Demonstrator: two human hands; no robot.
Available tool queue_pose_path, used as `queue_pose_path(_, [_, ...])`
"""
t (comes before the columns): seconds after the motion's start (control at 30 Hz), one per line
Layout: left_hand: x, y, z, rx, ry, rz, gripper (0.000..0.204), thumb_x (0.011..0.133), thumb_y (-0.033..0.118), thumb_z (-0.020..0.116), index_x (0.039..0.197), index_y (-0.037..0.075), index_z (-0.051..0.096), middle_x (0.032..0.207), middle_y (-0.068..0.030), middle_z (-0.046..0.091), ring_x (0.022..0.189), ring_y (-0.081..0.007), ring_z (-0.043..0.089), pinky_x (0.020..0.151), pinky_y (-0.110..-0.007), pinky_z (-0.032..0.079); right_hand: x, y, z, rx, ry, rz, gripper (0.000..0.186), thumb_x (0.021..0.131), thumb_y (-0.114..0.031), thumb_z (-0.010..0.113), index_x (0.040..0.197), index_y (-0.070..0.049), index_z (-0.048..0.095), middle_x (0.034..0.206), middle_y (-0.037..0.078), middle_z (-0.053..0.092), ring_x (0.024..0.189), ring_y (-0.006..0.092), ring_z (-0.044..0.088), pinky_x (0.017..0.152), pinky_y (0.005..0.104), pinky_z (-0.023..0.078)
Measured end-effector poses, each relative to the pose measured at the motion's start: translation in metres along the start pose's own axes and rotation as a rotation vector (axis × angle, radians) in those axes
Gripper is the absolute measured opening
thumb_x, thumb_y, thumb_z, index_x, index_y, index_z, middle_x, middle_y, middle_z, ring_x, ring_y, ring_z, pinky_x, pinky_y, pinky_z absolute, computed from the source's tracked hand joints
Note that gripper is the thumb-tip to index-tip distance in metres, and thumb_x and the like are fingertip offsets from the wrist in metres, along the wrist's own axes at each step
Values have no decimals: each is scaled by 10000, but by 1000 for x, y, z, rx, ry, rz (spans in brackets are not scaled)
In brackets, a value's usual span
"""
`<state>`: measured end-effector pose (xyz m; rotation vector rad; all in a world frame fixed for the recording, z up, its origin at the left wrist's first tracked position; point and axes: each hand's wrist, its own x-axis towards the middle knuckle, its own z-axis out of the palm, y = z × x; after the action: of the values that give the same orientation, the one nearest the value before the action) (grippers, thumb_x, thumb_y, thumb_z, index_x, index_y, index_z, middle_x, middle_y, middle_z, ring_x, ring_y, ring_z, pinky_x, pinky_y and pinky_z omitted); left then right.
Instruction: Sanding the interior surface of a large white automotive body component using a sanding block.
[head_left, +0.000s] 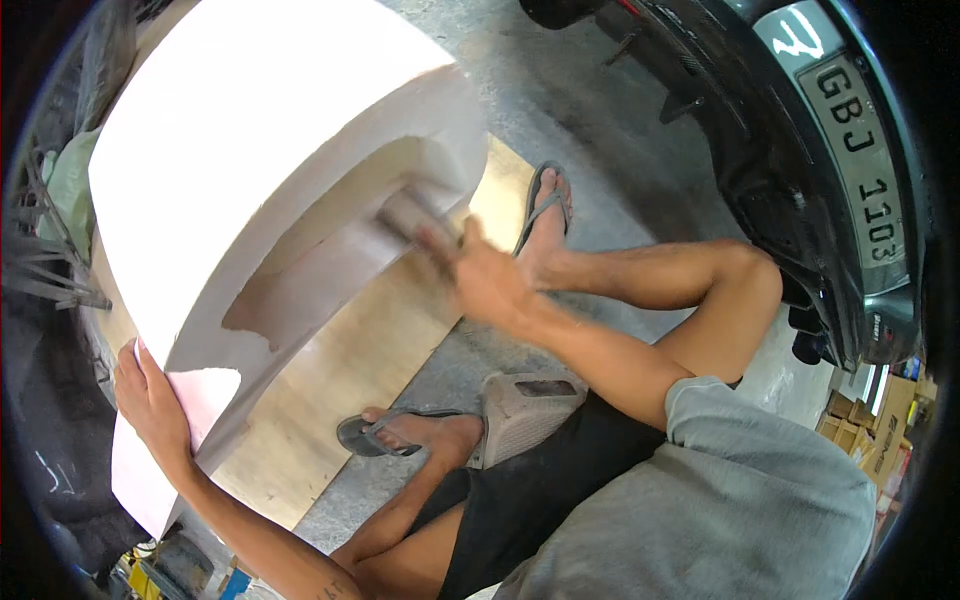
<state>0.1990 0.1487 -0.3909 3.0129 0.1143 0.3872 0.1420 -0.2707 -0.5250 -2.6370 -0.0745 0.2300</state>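
A large white car body panel (260, 110), with a long recess (330, 240) in patchy grey and tan, stands on a wooden board in front of me. My right hand (492, 280) is closed around a grey-brown block (408, 215) like a sanding block, which lies against the lower side of the recess. Motion smears both the block and my fingers. At the panel's near left end, my left hand (155, 405) rests flat on the edge, its fingers extended beside a pinkish patch (205, 395).
Pale plywood (350, 370) lies under the panel. I sit low, with sandalled feet (425, 435) around it and a grey plastic stool (530, 410) beneath me. At the right is a dark car's rear bumper (740, 150); cardboard boxes (885, 420) stand behind it.
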Motion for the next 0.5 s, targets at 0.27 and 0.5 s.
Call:
queue_pose_path(0.27, [5, 0, -8, -1, -27, -6, 418, 1038, 309, 444, 1252, -11, 608, 1132, -247, 636, 1084, -430, 582, 951, -487, 425, -1, -12, -7, 54, -78, -44, 635, 935, -211, 615, 1543, -200, 432, 1048, 273, 482, 785, 430, 667, 687, 490, 577])
queue_pose_path(0.5, [0, 4, -10, -18, -19, 34, 453, 945, 305, 515, 1244, -23, 604, 1132, -247, 632, 1095, -441, 571, 962, -488, 415, -3, -18, 11, 138, -11, -79, 550, 979, -262, 578, 1513, -168, 489, 1079, 263, 490, 739, 437, 672, 712, 490, 584])
